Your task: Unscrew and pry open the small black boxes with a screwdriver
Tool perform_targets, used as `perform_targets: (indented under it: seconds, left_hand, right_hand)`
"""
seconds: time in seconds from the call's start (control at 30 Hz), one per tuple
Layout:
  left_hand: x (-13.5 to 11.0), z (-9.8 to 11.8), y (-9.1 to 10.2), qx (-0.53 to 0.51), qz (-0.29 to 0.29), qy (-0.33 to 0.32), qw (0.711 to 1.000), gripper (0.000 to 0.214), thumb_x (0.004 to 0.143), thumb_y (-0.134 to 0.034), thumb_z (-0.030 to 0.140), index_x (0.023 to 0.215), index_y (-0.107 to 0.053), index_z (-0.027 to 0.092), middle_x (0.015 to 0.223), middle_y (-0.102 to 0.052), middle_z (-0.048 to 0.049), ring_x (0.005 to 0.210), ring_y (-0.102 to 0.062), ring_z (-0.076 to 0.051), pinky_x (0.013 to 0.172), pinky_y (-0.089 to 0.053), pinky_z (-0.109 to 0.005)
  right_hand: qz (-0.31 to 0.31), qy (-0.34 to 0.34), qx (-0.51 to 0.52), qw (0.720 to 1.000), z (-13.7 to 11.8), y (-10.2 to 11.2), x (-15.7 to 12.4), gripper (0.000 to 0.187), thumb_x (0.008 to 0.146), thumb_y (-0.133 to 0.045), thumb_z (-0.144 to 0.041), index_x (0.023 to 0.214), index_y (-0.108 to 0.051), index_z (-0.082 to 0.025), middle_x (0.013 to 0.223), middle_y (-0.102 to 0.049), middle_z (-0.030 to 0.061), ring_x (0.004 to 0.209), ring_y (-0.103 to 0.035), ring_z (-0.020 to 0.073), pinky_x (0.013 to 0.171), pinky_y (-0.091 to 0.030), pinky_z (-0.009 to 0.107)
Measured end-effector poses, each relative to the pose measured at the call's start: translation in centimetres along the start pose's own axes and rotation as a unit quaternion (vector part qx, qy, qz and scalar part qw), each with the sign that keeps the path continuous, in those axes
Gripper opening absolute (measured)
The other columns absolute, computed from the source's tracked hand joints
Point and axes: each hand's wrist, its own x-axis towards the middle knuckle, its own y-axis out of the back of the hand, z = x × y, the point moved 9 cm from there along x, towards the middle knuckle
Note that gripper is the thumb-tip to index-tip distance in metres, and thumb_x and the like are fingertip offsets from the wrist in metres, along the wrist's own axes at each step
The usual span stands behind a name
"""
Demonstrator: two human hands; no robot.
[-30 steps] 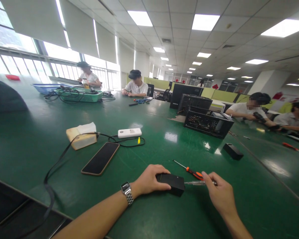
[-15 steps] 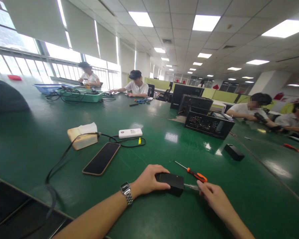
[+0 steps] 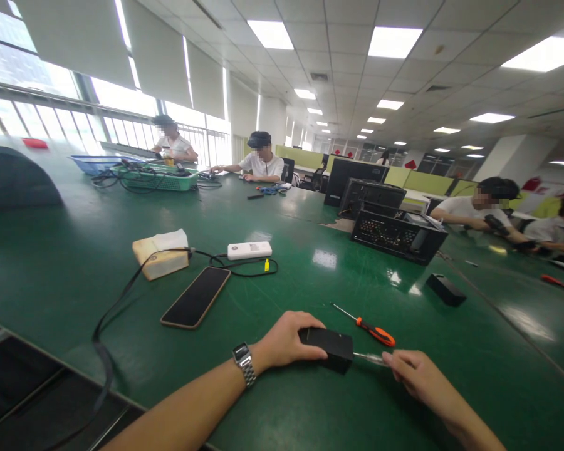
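A black rectangular box (image 3: 333, 348) rests on the green table, and my left hand (image 3: 289, 341) grips its left end between thumb and fingers. My right hand (image 3: 411, 371) pinches the clear handle of a thin screwdriver (image 3: 372, 358). The metal shaft points left and meets the box's right end face; whether the tip sits inside or only touches is too small to tell. Just behind the box lies a second screwdriver (image 3: 376, 331) with an orange and black handle, touched by neither hand.
Left of my hands lie a phone (image 3: 196, 297), a white power bank (image 3: 249, 250) with a black cable, and a tissue pack (image 3: 162, 254). Another black box (image 3: 445, 290) stands at right. Farther back are computer cases (image 3: 397, 235) and a green basket (image 3: 164, 180). Several people sit around the table.
My right hand has drawn slightly right, away from the box, so a little more of the screwdriver shows. The whole view has shifted slightly; my left hand keeps its hold.
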Motion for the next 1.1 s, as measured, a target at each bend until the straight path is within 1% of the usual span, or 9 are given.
perform_targets:
  seconds: [0.13,0.27,0.43,0.63,0.8,0.87,0.97,1.03,1.1]
  left_hand:
    - [0.0,0.1,0.0,0.0,-0.001,-0.003,1.0,0.044,0.071,-0.077,0.045,0.103,-0.071,0.016,0.097,-0.071,-0.0067,0.088,-0.064,-0.021,0.079,-0.046,-0.026]
    - [0.0,0.2,0.0,0.003,-0.003,-0.001,1.0,0.045,0.07,-0.078,0.044,0.103,-0.071,0.015,0.097,-0.071,-0.0071,0.087,-0.064,-0.021,0.079,-0.046,-0.026]
    - [0.0,0.2,0.1,0.007,0.0,0.003,1.0,0.044,0.07,-0.078,0.044,0.103,-0.071,0.015,0.097,-0.071,-0.0068,0.087,-0.064,-0.021,0.079,-0.046,-0.026]
    - [-0.1,0.0,-0.1,0.009,0.001,-0.004,1.0,0.044,0.071,-0.077,0.045,0.103,-0.07,0.016,0.096,-0.071,-0.0062,0.086,-0.064,-0.02,0.079,-0.045,-0.027]
    - [-0.1,-0.1,0.0,0.008,0.003,-0.004,1.0,0.045,0.071,-0.076,0.047,0.103,-0.07,0.017,0.096,-0.071,-0.0061,0.086,-0.064,-0.02,0.079,-0.045,-0.026]
    - [-0.1,-0.1,0.1,0.009,0.004,-0.004,1.0,0.045,0.071,-0.076,0.048,0.103,-0.07,0.017,0.095,-0.071,-0.0057,0.086,-0.064,-0.02,0.078,-0.045,-0.026]
    - [-0.1,-0.2,0.1,0.015,0.004,0.0,1.0,0.045,0.071,-0.075,0.049,0.103,-0.07,0.017,0.096,-0.071,-0.0053,0.087,-0.063,-0.02,0.078,-0.045,-0.026]
    - [-0.1,-0.2,0.2,0.018,0.004,0.004,1.0,0.045,0.071,-0.075,0.049,0.103,-0.07,0.017,0.096,-0.071,-0.0055,0.087,-0.063,-0.021,0.078,-0.045,-0.026]
    - [-0.1,-0.2,0.1,0.02,0.002,0.006,1.0,0.046,0.07,-0.076,0.05,0.103,-0.07,0.017,0.097,-0.071,-0.0057,0.088,-0.063,-0.021,0.078,-0.045,-0.027]
  right_hand:
    - [-0.032,-0.013,0.004,0.999,0.7,0.8,-0.2,0.053,0.082,-0.048,-0.067,0.062,-0.046,-0.018,0.049,-0.025,-0.0095,0.045,-0.023,0.0066,0.044,-0.013,0.024]
    - [-0.035,-0.016,0.005,0.999,0.6,1.2,-0.4,0.054,0.079,-0.05,-0.069,0.061,-0.047,-0.018,0.048,-0.027,-0.0094,0.044,-0.023,0.0063,0.044,-0.013,0.024]
    - [-0.03,-0.018,0.025,0.999,0.8,0.8,-0.3,0.053,0.081,-0.049,-0.069,0.063,-0.047,-0.018,0.048,-0.024,-0.0102,0.044,-0.021,0.006,0.044,-0.012,0.023]
    - [-0.054,-0.024,0.052,0.997,1.0,0.6,-0.4,0.054,0.081,-0.046,-0.071,0.066,-0.047,-0.019,0.049,-0.024,-0.0101,0.043,-0.02,0.0063,0.043,-0.011,0.024]
    - [-0.055,0.013,0.015,0.998,-0.5,-0.4,-0.5,0.052,0.083,-0.044,-0.069,0.072,-0.049,-0.019,0.054,-0.025,-0.009,0.047,-0.022,0.0075,0.044,-0.016,0.023]
    - [-0.032,0.061,-0.026,0.997,-2.1,-1.3,-0.6,0.049,0.085,-0.044,-0.065,0.071,-0.049,-0.019,0.058,-0.031,-0.007,0.052,-0.029,0.0088,0.049,-0.023,0.022]
    - [0.051,0.12,-0.118,0.984,-4.2,-2.4,-1.1,0.048,0.089,-0.042,-0.06,0.068,-0.052,-0.018,0.062,-0.042,-0.0037,0.059,-0.039,0.0113,0.057,-0.03,0.024]
    - [0.126,0.117,-0.168,0.971,-5.0,-2.4,-1.5,0.047,0.09,-0.041,-0.058,0.068,-0.056,-0.018,0.06,-0.046,-0.0026,0.058,-0.043,0.0126,0.058,-0.03,0.025]
    - [0.175,0.115,-0.192,0.959,-5.4,-2.1,-1.8,0.046,0.089,-0.044,-0.057,0.069,-0.059,-0.019,0.059,-0.05,-0.0017,0.057,-0.046,0.0136,0.058,-0.031,0.025]
